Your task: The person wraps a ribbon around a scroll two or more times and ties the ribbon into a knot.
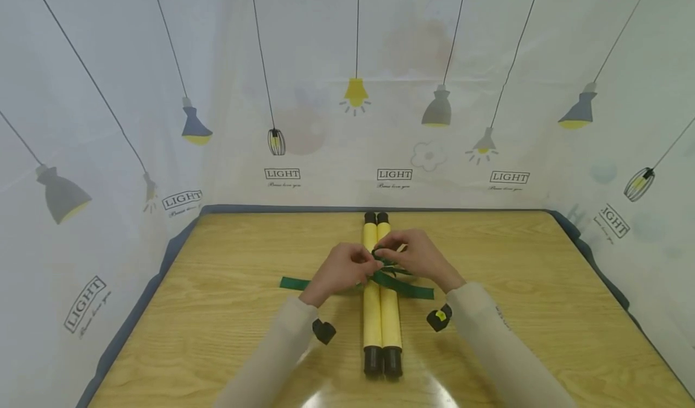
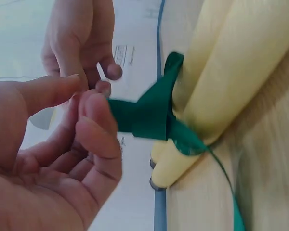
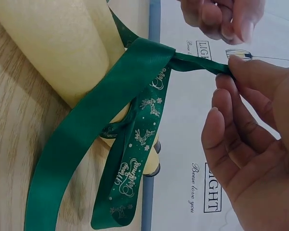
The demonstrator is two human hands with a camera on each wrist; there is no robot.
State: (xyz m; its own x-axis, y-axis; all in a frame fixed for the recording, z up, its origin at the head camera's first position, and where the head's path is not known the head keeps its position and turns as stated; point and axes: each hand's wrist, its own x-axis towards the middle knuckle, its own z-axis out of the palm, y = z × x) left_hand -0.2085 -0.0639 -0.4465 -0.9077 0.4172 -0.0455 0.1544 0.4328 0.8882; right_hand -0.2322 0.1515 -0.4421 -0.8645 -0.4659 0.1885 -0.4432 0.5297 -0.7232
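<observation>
Two pale yellow tubes (image 1: 371,317) with dark end caps lie side by side on the table, pointing away from me. A green ribbon (image 1: 404,286) crosses round them, with one tail out to the left and one to the right. White Christmas print shows on the ribbon (image 3: 144,127) in the right wrist view. Above the tubes, my right hand (image 3: 260,125) pinches a narrow, twisted part of it between thumb and fingers. My left hand (image 2: 53,159) is close by with fingers loosely bent, overlapping the ribbon (image 2: 151,110) in its wrist view; nothing shows between its fingertips.
The wooden table (image 1: 228,323) has a blue-grey edge (image 1: 282,207) at the back and sides. White sheeting (image 1: 326,40) printed with hanging lamps stands around it. A black device (image 1: 324,331) is at the left wrist, another (image 1: 438,318) at the right.
</observation>
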